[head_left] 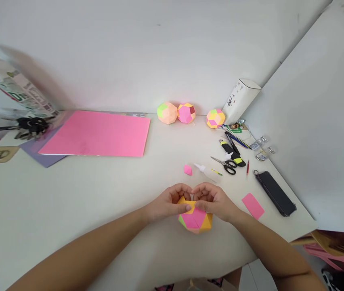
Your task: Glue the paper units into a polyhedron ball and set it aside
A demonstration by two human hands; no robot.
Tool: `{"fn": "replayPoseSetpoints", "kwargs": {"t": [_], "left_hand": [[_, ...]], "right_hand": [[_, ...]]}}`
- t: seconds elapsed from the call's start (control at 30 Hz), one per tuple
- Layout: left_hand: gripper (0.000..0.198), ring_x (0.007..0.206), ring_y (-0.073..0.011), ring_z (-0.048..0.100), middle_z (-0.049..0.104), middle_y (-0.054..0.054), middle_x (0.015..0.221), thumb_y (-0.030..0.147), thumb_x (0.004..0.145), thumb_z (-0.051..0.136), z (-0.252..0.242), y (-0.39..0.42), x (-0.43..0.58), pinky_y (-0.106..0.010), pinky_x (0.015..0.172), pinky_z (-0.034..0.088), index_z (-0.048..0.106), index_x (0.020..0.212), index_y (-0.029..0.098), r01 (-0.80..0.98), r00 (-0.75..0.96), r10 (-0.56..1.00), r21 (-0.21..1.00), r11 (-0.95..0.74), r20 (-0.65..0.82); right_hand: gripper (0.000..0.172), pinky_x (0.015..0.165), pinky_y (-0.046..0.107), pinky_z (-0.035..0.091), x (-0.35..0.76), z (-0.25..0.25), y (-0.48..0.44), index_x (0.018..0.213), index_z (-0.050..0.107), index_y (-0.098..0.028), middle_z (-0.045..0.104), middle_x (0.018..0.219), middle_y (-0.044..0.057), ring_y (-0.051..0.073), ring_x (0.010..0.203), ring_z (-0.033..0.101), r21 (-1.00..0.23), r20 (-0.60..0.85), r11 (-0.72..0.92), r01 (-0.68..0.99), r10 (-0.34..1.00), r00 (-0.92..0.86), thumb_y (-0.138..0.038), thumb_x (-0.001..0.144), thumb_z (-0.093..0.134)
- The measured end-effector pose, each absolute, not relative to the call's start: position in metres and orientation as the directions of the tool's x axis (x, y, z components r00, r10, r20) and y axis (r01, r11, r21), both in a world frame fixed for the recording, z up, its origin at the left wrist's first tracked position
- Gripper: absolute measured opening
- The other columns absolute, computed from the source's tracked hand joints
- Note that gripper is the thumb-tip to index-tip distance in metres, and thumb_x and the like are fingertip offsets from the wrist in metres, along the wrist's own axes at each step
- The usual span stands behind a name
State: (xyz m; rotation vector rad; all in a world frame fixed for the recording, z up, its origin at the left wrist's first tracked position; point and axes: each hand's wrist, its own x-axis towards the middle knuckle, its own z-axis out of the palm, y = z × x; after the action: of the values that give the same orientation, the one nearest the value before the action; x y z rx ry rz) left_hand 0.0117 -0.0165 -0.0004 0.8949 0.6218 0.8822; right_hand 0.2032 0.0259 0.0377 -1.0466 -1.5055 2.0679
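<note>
Between my two hands is a folded-paper ball [194, 220] with pink, orange, green and peach faces. My left hand [172, 202] grips its upper left edge, thumb on an orange face and fingers behind. On the upper right edge, my right hand [212, 200] pinches the paper with its thumb in front. The fingertips of both hands nearly meet above the ball and hide part of its far side. Just beyond them lie a small folded pink paper piece [188, 169] and a glue bottle [205, 170] with a white nozzle.
Three finished-looking paper balls [167, 112] stand along the wall. Scissors [228, 165], a black-and-yellow cutter [233, 153] and a black pouch [275, 193] lie to the right, near a pink paper strip [253, 205]. Pink sheets [99, 135], keys [31, 124] and a large bottle [17, 85] are left.
</note>
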Motion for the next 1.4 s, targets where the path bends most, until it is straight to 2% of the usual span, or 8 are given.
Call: {"fn": "replayPoseSetpoints", "kwargs": {"t": [0.17,0.37,0.57,0.73,0.93,1.0,1.17,1.4], "left_hand": [[0.020,0.082,-0.0143,0.053,0.051,-0.003,0.089,0.028,0.072,0.071,0.003,-0.017,0.013,-0.028,0.072,0.043,0.056,0.077,0.016,-0.394,0.513,0.858,0.888,0.237,-0.002],[0.025,0.082,-0.0150,0.052,0.052,-0.002,0.088,0.028,0.071,0.071,0.009,-0.021,0.013,-0.029,0.072,0.044,0.054,0.087,0.018,-0.316,0.582,0.812,0.906,0.282,-0.049],[0.019,0.084,-0.0180,0.055,0.055,-0.005,0.089,0.026,0.067,0.075,0.007,-0.019,0.010,-0.034,0.076,0.045,0.059,0.068,0.016,-0.355,0.610,0.793,0.895,0.271,0.002],[0.010,0.106,-0.0250,0.052,0.054,-0.007,0.106,0.019,0.066,0.075,0.006,-0.016,0.008,-0.043,0.094,0.040,0.070,0.075,0.021,-0.441,0.559,0.825,0.872,0.211,0.084],[0.006,0.109,-0.0249,0.050,0.050,-0.008,0.112,0.021,0.078,0.064,0.007,-0.015,0.005,-0.044,0.093,0.041,0.070,0.079,0.022,-0.413,0.545,0.836,0.888,0.201,0.065],[0.006,0.107,-0.0244,0.051,0.051,-0.007,0.106,0.022,0.078,0.064,0.008,-0.015,0.004,-0.043,0.092,0.041,0.069,0.076,0.021,-0.389,0.578,0.814,0.895,0.217,0.054],[0.007,0.105,-0.0240,0.050,0.054,-0.007,0.090,0.023,0.076,0.067,0.006,-0.014,0.005,-0.041,0.093,0.038,0.069,0.070,0.020,-0.340,0.658,0.750,0.914,0.222,0.062],[0.016,0.089,-0.0185,0.052,0.053,-0.005,0.090,0.029,0.076,0.068,-0.002,-0.011,0.004,-0.038,0.084,0.042,0.067,0.068,0.016,-0.350,0.682,0.731,0.888,0.299,0.022]], "right_hand": [[0.024,0.048,0.019,0.039,0.199,0.033,0.017,0.088,0.057,-0.019,0.052,0.068,-0.004,0.006,0.052,0.050,-0.960,-0.269,-0.258,0.110,0.738,-0.619,-0.029,0.072,0.073],[0.012,0.048,0.021,0.042,0.198,0.035,0.012,0.083,0.060,-0.021,0.054,0.079,0.000,0.008,0.057,0.050,-0.999,-0.032,-0.014,0.035,0.808,-0.588,-0.031,0.079,0.065],[0.019,0.052,0.022,0.045,0.204,0.037,0.015,0.093,0.057,-0.021,0.058,0.078,0.002,0.011,0.063,0.056,-0.996,-0.064,-0.087,-0.001,0.738,-0.671,-0.038,0.087,0.055],[0.022,0.064,0.027,0.049,0.207,0.045,0.023,0.092,0.061,-0.021,0.062,0.084,0.005,0.014,0.076,0.061,-0.997,0.068,0.038,-0.060,0.738,-0.671,-0.040,0.089,0.052],[0.025,0.065,0.030,0.052,0.212,0.044,0.031,0.090,0.063,-0.018,0.066,0.081,0.006,0.017,0.075,0.066,-1.000,-0.011,-0.006,0.009,0.667,-0.745,-0.035,0.092,0.046],[0.025,0.067,0.032,0.052,0.214,0.041,0.035,0.087,0.064,-0.018,0.067,0.079,0.007,0.018,0.075,0.065,-0.990,0.043,0.124,0.061,0.696,-0.717,-0.033,0.093,0.044],[0.013,0.075,0.037,0.050,0.216,0.025,0.052,0.085,0.064,-0.022,0.066,0.078,0.007,0.020,0.079,0.061,-0.679,0.463,0.688,0.255,0.671,-0.578,-0.021,0.087,0.052],[0.014,0.064,0.030,0.053,0.208,0.001,0.056,0.096,0.059,-0.020,0.063,0.086,0.007,0.017,0.077,0.061,-0.554,0.526,0.780,0.292,0.600,-0.603,-0.015,0.087,0.049]]}}
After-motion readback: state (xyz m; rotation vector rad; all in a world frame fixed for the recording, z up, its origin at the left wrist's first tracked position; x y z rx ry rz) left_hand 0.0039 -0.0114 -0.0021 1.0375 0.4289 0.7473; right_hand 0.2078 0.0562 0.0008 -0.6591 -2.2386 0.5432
